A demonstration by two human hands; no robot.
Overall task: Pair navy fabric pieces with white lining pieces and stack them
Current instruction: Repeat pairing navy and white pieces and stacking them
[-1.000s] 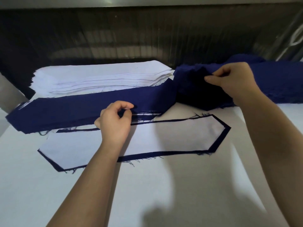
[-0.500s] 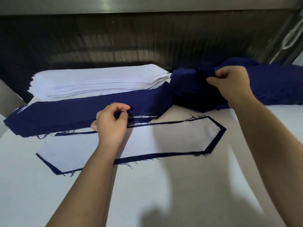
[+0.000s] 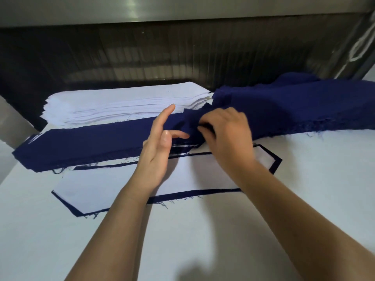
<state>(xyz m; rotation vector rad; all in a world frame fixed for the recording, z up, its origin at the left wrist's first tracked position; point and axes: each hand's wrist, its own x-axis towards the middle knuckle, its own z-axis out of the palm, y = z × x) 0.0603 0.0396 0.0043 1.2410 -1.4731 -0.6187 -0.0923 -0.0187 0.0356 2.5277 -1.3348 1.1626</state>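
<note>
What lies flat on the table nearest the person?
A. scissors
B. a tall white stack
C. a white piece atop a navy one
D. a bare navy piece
C: the white lining piece lies on a navy piece whose edge shows as a dark border beside it.

Single view, head-worn. Looks forward and down from over the near edge of the table toward its far edge; close in, wide-angle.
</note>
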